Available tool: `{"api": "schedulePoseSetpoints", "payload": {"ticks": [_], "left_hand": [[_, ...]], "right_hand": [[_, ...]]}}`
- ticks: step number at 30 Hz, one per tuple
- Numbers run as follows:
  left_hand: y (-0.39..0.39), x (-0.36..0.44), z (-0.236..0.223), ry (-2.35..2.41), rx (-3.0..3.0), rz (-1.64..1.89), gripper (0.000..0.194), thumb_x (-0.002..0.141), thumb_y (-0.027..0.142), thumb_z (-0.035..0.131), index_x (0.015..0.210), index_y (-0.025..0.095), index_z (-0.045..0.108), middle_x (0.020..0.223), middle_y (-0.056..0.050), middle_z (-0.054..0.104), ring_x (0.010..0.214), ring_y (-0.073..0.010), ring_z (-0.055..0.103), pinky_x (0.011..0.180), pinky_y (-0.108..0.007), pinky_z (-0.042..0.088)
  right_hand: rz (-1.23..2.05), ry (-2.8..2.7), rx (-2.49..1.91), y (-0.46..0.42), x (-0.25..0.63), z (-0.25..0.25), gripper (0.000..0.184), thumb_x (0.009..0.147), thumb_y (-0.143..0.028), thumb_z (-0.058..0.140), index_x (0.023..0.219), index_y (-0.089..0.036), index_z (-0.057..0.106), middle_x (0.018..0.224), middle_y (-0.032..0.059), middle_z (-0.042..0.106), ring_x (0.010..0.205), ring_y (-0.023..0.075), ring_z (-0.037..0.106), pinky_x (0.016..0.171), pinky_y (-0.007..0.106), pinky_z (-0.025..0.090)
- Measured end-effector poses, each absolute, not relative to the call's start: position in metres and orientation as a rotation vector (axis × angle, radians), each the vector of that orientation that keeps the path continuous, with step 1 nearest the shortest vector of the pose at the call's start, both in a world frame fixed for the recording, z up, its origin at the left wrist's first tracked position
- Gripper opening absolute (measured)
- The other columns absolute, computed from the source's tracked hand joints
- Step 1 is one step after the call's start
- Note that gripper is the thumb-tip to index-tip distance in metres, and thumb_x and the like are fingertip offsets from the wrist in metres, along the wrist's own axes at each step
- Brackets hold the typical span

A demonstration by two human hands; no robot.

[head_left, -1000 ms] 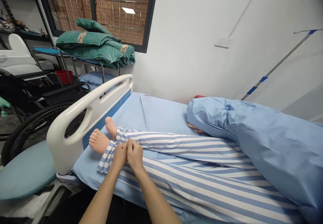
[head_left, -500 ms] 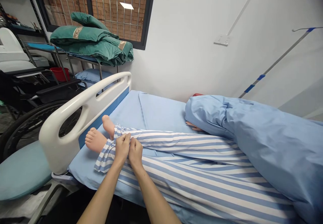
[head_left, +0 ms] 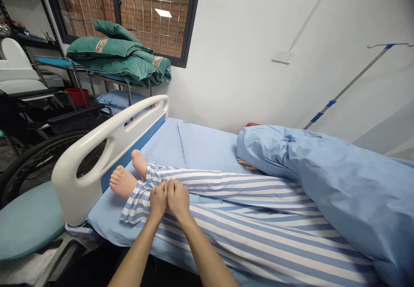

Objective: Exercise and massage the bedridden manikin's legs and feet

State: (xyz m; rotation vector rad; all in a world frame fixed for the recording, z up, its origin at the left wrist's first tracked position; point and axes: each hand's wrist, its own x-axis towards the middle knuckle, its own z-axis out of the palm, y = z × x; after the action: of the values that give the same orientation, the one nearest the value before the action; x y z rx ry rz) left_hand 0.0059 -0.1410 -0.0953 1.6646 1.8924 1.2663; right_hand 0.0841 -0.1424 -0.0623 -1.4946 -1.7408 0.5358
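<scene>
Far left of the fingers, a wheelchair wheel and a teal seat cushion stand beyond the bed's white footboard. Up and to the left of the fingers, folded green quilts lie on a metal cart under the window.

Just left of the fingers, two bare feet of a care manikin poke out of striped pyjama trousers: the nearer foot lies on its side and the other foot points up. The trouser cuff around them looks loose and rumpled, with blue and white stripes running unevenly.

The left hand and right hand rest side by side on the lower trouser leg, close to the ankles. Their fingers are pressed together, with the tips meeting on the cloth; I cannot tell whether they pinch a fold.

The step in hand appears to be straightening the trouser leg around the ankle. The bunched cuff seems to call for a gentle, even tug towards the feet.

Right of the fingers, the trousers stretch along the blue bed sheet, and the manikin's hand shows at the edge of a blue blanket.
</scene>
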Motion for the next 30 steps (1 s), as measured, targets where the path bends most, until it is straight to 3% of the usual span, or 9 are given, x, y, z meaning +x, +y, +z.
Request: {"api": "schedulePoseSetpoints", "payload": {"ticks": [7,16,25,30], "left_hand": [[-0.140,0.010,-0.094,2.045,1.698,1.044,0.030,0.083,0.031,0.036,0.064,0.018,0.054,0.062,-0.003,0.060,0.061,-0.0132,0.049,0.062,-0.024,0.031],[-0.135,0.034,-0.076,1.574,1.146,1.458,0.033,0.078,0.037,0.038,0.050,0.020,0.034,0.045,0.005,0.037,0.047,-0.0091,0.035,0.049,-0.022,0.029],[-0.144,0.044,-0.076,1.855,1.545,1.205,0.033,0.083,0.031,0.033,0.061,0.018,0.055,0.066,-0.003,0.063,0.066,-0.0136,0.054,0.064,-0.024,0.034],[-0.146,0.045,-0.082,1.916,1.622,1.100,0.033,0.084,0.031,0.035,0.064,0.020,0.059,0.073,-0.004,0.067,0.071,-0.0147,0.057,0.067,-0.024,0.035]], "right_hand": [[0.479,-1.724,-1.541,-0.143,0.094,-0.077,0.042,0.092,-0.033,0.025,0.066,-0.018,0.055,0.062,0.0040,0.062,0.057,0.0152,0.052,0.054,0.026,0.025],[0.631,-1.528,-1.398,-0.141,0.099,-0.080,0.040,0.090,-0.036,0.027,0.060,-0.018,0.048,0.057,0.0014,0.055,0.054,0.0135,0.047,0.053,0.024,0.029],[0.920,-1.338,-1.324,-0.127,0.113,-0.071,0.038,0.083,-0.042,0.034,0.053,-0.019,0.040,0.051,-0.0012,0.046,0.051,0.0120,0.039,0.050,0.024,0.030],[0.742,-1.522,-1.350,-0.139,0.125,-0.066,0.038,0.086,-0.038,0.034,0.055,-0.018,0.044,0.053,-0.0006,0.049,0.051,0.0121,0.041,0.050,0.024,0.028]]}}
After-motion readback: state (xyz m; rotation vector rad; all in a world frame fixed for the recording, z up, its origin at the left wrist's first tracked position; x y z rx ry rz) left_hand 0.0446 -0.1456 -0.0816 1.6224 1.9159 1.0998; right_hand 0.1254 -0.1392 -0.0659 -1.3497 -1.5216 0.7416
